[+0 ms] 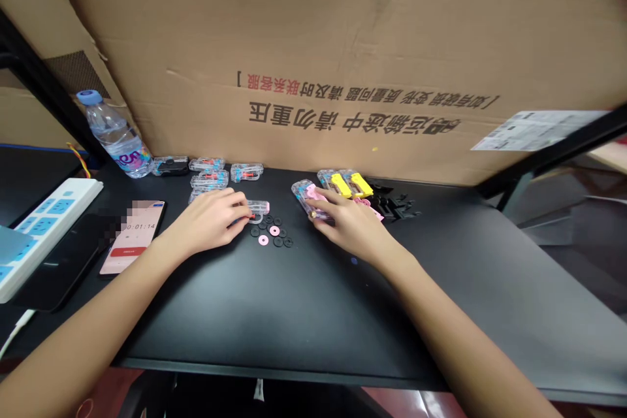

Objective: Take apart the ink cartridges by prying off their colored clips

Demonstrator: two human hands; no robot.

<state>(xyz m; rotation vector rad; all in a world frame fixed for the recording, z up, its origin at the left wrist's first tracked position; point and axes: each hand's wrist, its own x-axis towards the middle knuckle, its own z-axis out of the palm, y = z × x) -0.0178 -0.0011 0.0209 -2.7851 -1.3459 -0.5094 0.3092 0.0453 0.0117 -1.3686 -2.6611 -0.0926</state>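
Note:
My left hand (215,219) is closed at a clear toy-gun-like piece with a pink tip (259,206), left of centre. Several similar clear pieces (246,172) lie behind it. Black rings (278,242) and pink rings (263,240) are scattered on the table between my hands. My right hand (350,222) has its fingers closed on a clear piece with pink and blue parts (304,192). Just behind that hand are clear pieces with yellow parts (361,185). Black parts (392,204) are heaped to its right, and pink parts show partly beside it.
A tall cardboard sheet (313,32) stands along the back of the black table (294,313). At the left are a water bottle (117,137), a phone showing a timer (140,225), a dark device (63,268) and a white power strip (49,222).

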